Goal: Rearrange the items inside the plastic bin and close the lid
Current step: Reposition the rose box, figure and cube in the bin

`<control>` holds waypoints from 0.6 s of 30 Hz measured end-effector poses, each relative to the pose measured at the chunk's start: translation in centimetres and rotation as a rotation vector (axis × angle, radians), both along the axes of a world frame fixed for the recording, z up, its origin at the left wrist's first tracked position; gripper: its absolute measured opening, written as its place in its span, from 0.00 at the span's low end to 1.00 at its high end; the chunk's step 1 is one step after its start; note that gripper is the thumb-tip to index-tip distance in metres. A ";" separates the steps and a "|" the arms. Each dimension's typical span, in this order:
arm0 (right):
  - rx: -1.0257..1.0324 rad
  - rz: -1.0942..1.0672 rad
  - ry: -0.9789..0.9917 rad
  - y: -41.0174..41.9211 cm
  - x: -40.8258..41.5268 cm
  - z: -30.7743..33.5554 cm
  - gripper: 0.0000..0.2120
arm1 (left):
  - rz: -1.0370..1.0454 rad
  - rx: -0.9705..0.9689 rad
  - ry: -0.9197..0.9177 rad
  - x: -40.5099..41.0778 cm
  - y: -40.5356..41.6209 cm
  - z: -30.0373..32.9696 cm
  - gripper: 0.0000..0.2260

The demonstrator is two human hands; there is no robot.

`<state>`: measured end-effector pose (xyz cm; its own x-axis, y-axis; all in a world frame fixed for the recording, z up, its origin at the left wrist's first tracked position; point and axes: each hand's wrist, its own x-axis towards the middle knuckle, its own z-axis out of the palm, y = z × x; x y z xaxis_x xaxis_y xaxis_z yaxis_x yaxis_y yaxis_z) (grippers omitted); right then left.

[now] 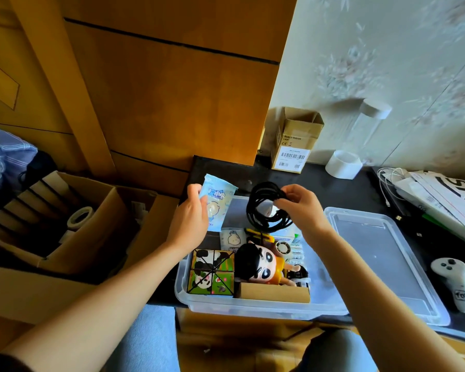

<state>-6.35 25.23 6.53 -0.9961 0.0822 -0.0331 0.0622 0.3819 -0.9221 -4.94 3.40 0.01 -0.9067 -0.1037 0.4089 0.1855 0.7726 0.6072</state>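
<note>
clear plastic bin (pixel 255 307), open, toys inside, lid (pixel 381 261) beside

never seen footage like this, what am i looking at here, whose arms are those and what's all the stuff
There is no machine: one camera worn on a person's head looks down at their own two arms. The left hand holds a pale blue packet; the right hand pinches a coiled black cable. Both hover over an open clear plastic bin on a dark desk. Inside lie a panda cube, a doll and a cardboard box. The bin's lid lies to the right, beside a white controller.
</note>
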 end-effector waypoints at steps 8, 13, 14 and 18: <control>-0.209 -0.117 0.057 4.7 2.9 3.6 0.10 | 0.007 -0.035 -0.021 0.1 0.1 0.1 0.07; 0.100 -0.169 0.015 6.7 3.9 2.7 0.11 | -0.019 -0.039 -0.029 0.1 0.1 -0.1 0.08; 0.201 -0.169 -0.006 6.9 4.0 2.2 0.09 | -0.028 -0.041 -0.035 0.0 0.1 -0.1 0.08; 0.590 -0.014 -0.169 6.9 4.3 -0.2 0.13 | -0.047 -0.030 -0.039 0.2 0.2 0.0 0.07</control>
